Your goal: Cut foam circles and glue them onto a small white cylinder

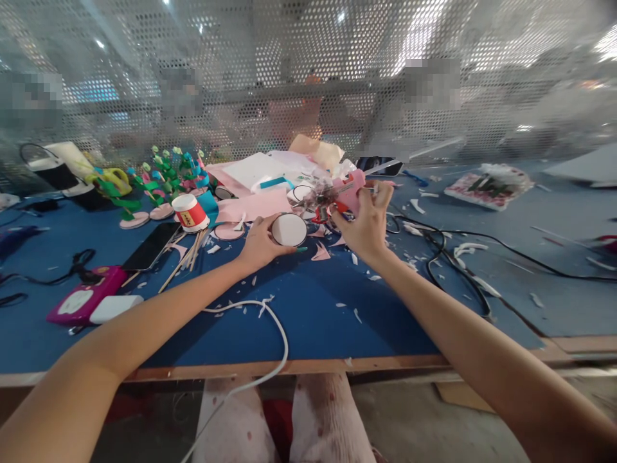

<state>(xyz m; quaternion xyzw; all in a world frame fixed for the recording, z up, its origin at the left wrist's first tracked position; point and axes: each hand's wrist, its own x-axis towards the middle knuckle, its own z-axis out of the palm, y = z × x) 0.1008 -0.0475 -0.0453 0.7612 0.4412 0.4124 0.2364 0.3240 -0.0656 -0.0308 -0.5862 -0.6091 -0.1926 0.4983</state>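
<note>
My left hand (260,244) is closed around the edge of a white disc with a dark rim (289,230), just above the blue table top. To the right of it, my right hand (364,222) grips a pink glue gun (355,191). A clear stick (382,167) juts up from the gun's back end. The gun's front end is lost among crumpled clear plastic and red bits. Pink paper (253,206) and white sheets lie behind my hands, with small paper scraps around them.
Several green pipe-cleaner plants (166,177) on pink discs stand at the left, beside a red and white paper cup (191,213). A black phone (151,246), thin wooden sticks (186,260) and a magenta power box (87,296) lie nearer. A white cable (282,328) crosses the front edge; black cables (463,235) run right.
</note>
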